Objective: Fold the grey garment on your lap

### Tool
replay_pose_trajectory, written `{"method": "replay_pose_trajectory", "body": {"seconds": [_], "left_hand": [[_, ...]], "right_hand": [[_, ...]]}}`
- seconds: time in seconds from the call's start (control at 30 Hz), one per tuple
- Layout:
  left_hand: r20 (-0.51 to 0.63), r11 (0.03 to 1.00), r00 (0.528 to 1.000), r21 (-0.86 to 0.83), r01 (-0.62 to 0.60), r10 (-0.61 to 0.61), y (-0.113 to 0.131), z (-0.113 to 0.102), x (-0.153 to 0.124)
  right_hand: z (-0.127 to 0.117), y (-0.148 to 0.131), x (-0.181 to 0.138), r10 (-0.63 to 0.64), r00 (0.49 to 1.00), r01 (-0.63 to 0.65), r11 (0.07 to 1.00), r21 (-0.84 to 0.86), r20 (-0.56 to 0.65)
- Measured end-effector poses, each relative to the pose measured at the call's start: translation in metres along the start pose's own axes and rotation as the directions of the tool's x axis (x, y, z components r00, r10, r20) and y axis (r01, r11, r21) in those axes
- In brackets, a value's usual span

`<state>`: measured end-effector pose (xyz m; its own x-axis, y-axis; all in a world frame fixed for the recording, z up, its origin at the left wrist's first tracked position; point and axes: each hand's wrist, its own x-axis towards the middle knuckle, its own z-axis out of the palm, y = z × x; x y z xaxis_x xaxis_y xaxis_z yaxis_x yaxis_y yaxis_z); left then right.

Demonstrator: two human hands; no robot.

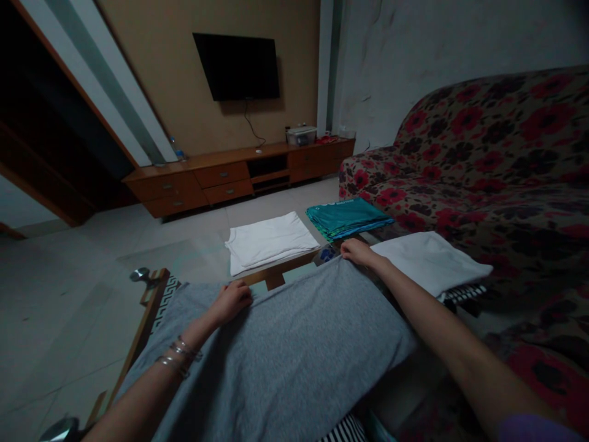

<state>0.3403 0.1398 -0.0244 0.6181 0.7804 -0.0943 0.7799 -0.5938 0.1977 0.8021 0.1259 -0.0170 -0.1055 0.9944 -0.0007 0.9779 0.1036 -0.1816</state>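
A grey garment (pixel 294 350) lies spread across a glass-topped table (pixel 184 261) in front of me. My left hand (pixel 232 301) pinches the garment's far edge on the left, with bangles on the wrist. My right hand (pixel 358 252) grips the same far edge on the right. Beyond the grey garment lie a folded white shirt (pixel 269 240) and a folded teal cloth (pixel 347 217). Another folded white garment (pixel 430 261) sits just right of my right hand, on top of a striped cloth (pixel 464 293).
A floral sofa (pixel 497 153) fills the right side. A low wooden TV cabinet (pixel 230 175) runs along the far wall under a wall-mounted television (pixel 238 65). Tiled floor (pixel 59 288) spreads out to the left. A metal table fitting (pixel 140 274) shows at the table's corner.
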Motion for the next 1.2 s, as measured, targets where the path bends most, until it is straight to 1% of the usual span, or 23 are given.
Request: {"method": "replay_pose_trajectory", "body": {"seconds": [0.07,0.13,0.23,0.3,0.4,0.47,0.53,0.6,0.63,0.7,0.77,0.83,0.9,0.97,1.07,1.13,1.2], "left_hand": [[-0.016,1.0,1.0,0.018,0.013,-0.013,0.002,0.001,-0.001],[-0.042,0.999,0.999,0.042,0.031,-0.029,0.005,0.003,-0.003],[-0.117,0.996,0.992,0.07,0.053,-0.044,0.008,0.008,-0.004],[-0.16,0.997,0.986,0.06,0.055,-0.045,0.007,0.011,-0.005],[-0.19,0.996,0.98,0.058,0.065,-0.052,-0.006,0.01,-0.003],[-0.203,0.989,0.975,0.092,0.114,-0.094,-0.022,0.005,-0.001],[-0.174,0.972,0.967,0.112,0.205,-0.184,-0.041,-0.002,0.001],[-0.091,0.949,0.952,0.097,0.3,-0.292,-0.058,-0.009,0.003],[-0.048,0.941,0.944,0.084,0.328,-0.325,-0.064,-0.012,0.004],[-0.003,0.944,0.945,0.054,0.325,-0.326,-0.072,-0.018,0.003],[0.01,0.963,0.963,0.024,0.27,-0.27,-0.075,-0.022,0.002],[0.023,0.967,0.967,-0.014,0.253,-0.252,-0.077,-0.025,0.0],[0.019,0.953,0.954,-0.038,0.3,-0.3,-0.081,-0.027,-0.001],[-0.014,0.929,0.929,-0.027,0.37,-0.371,-0.088,-0.028,-0.001],[-0.064,0.893,0.894,0.057,0.446,-0.442,-0.09,-0.027,0.001],[-0.125,0.864,0.871,0.121,0.488,-0.475,-0.08,-0.025,0.004],[-0.281,0.831,0.83,0.154,0.535,-0.482,-0.056,-0.022,0.004]], "right_hand": [[0.003,-0.004,0.004,0.034,0.999,-0.035,0.999,0.011,0.028],[0.01,-0.008,0.006,0.057,0.998,-0.058,0.998,0.015,0.028],[0.022,-0.011,0.006,0.071,0.997,-0.071,0.997,0.022,0.001],[0.029,-0.013,0.004,0.084,0.996,-0.083,0.996,0.025,-0.029],[0.036,-0.016,0.001,0.136,0.987,-0.133,0.99,0.04,-0.087],[0.039,-0.017,-0.001,0.193,0.972,-0.18,0.978,0.102,-0.131],[0.043,-0.017,-0.002,0.239,0.958,-0.207,0.96,0.191,-0.161],[0.046,-0.016,-0.002,0.252,0.954,-0.205,0.944,0.256,-0.164],[0.048,-0.015,-0.001,0.246,0.956,-0.198,0.942,0.271,-0.157],[0.05,-0.014,0.002,0.222,0.966,-0.183,0.947,0.262,-0.129],[0.05,-0.012,0.005,0.215,0.971,-0.187,0.956,0.227,-0.107],[0.049,-0.011,0.007,0.246,0.962,-0.216,0.951,0.222,-0.116],[0.046,-0.011,0.01,0.305,0.942,-0.265,0.932,0.246,-0.142],[0.044,-0.014,0.012,0.38,0.912,-0.335,0.908,0.252,-0.156],[0.038,-0.022,0.018,0.452,0.875,-0.418,0.885,0.205,-0.17],[0.031,-0.031,0.022,0.453,0.872,-0.428,0.89,0.159,-0.188],[0.024,-0.043,0.022,0.444,0.86,-0.429,0.896,0.115,-0.251]]}}
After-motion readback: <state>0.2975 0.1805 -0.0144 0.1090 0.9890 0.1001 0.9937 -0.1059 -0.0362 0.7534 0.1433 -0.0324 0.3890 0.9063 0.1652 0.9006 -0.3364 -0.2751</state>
